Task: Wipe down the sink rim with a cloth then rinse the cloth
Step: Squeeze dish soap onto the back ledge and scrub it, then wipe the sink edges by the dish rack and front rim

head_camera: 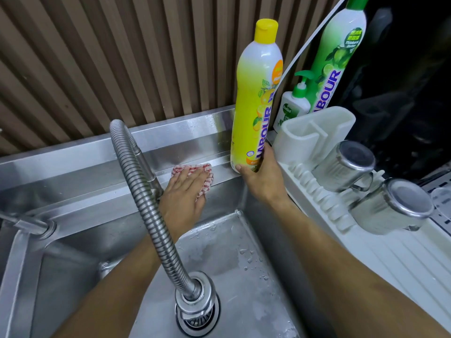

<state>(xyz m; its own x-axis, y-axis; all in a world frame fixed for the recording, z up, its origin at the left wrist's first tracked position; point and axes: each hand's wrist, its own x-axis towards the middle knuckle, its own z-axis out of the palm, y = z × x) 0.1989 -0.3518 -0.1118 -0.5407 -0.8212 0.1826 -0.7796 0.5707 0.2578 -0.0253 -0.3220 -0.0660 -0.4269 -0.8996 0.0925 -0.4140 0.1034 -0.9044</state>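
Observation:
A red-and-white checked cloth (204, 171) lies on the back rim (185, 142) of the steel sink. My left hand (184, 195) presses flat on the cloth with straight fingers. My right hand (262, 178) grips the base of a tall yellow dish-soap bottle (256, 93) at the rim's right end, by the corner; whether the bottle touches the rim I cannot tell. The flexible coiled faucet hose (144, 198) arcs in front of my left wrist and hides part of it. The basin floor (219, 245) is wet with drops.
A green soap bottle (334, 59) and a white pump bottle (292, 106) stand at the back right. A white drying rack (317, 147) holds two steel mugs (346, 164) on their sides. The drain strainer (197, 311) sits under the faucet head.

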